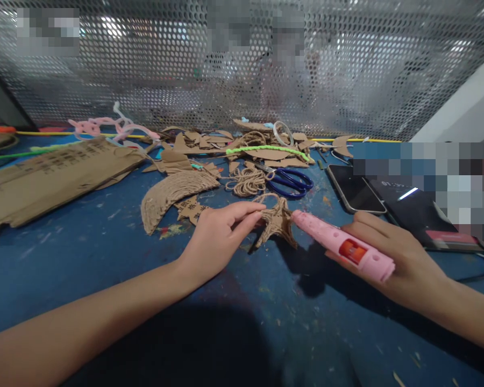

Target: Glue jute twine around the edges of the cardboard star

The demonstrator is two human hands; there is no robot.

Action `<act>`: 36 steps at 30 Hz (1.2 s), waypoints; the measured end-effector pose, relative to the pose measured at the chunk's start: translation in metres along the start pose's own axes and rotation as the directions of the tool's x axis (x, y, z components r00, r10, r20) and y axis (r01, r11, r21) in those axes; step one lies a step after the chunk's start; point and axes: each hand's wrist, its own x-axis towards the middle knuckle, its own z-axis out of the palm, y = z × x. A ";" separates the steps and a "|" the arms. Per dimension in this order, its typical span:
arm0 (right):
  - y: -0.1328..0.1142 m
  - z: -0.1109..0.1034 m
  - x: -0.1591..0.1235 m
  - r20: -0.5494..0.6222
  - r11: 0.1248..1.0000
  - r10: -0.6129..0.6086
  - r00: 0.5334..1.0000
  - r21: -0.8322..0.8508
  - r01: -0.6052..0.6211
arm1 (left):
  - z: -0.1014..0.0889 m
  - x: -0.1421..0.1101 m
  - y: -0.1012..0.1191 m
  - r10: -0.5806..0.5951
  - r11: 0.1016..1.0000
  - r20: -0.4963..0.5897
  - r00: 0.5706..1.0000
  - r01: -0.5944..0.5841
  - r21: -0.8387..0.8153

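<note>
My right hand point(395, 255) is wrapped round a pink pen-shaped glue gun point(342, 244) with an orange button, its tip touching a small cardboard-and-twine star shape point(277, 220) on the blue table point(84, 236). The fingers of my left hand point(215, 234) are pinched on the left side of that piece, holding it in place. A coil of jute twine point(247, 183) lies just behind the star shape.
Blue-handled scissors point(292, 181) lie behind the piece. Cardboard scraps point(173, 191) and a large flattened cardboard sheet point(52, 174) cover the left and back. Green point(266, 149) and pink pipe cleaners point(100, 126), a tape ring point(282, 131), two phones point(353, 188) at right. A perforated metal screen point(242, 64) stands behind.
</note>
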 end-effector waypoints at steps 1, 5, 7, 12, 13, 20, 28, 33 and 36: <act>0.000 0.000 0.000 -0.014 1.000 0.003 1.000 0.000 -0.003 | 0.000 0.000 0.000 0.004 1.000 0.001 1.000 -0.004 0.000; 0.001 0.000 -0.001 -0.009 1.000 0.023 1.000 0.001 -0.023 | 0.000 -0.001 0.001 0.016 1.000 0.003 1.000 -0.016 0.007; 0.001 0.000 -0.003 -0.012 1.000 0.023 1.000 0.021 -0.022 | 0.000 -0.001 0.001 0.018 1.000 -0.003 1.000 -0.018 0.020; 0.001 -0.001 -0.007 -0.002 0.999 0.018 1.000 0.029 -0.018 | 0.000 -0.001 0.001 0.023 0.999 -0.033 0.999 -0.022 0.040; 0.000 -0.001 -0.006 0.012 0.999 0.021 1.000 0.024 -0.021 | -0.001 -0.001 0.001 0.019 0.999 -0.039 0.999 -0.017 0.039; -0.002 -0.008 -0.002 0.008 1.000 0.013 1.000 0.016 -0.013 | -0.001 -0.001 0.001 -0.060 0.997 -0.072 0.996 0.057 -0.045; 0.017 0.005 0.002 -0.184 0.986 0.157 0.970 -0.030 -0.165 | 0.000 0.013 -0.013 -0.348 0.763 -0.007 0.937 0.279 -0.584; 0.034 0.006 0.014 0.025 0.967 0.248 0.968 -0.067 -0.246 | 0.000 0.008 -0.007 -0.229 0.699 0.178 0.957 0.289 -0.654; 0.030 0.002 0.025 0.099 0.991 0.054 0.994 0.120 -0.065 | -0.001 0.000 0.005 -0.123 0.636 0.394 0.911 0.377 -0.673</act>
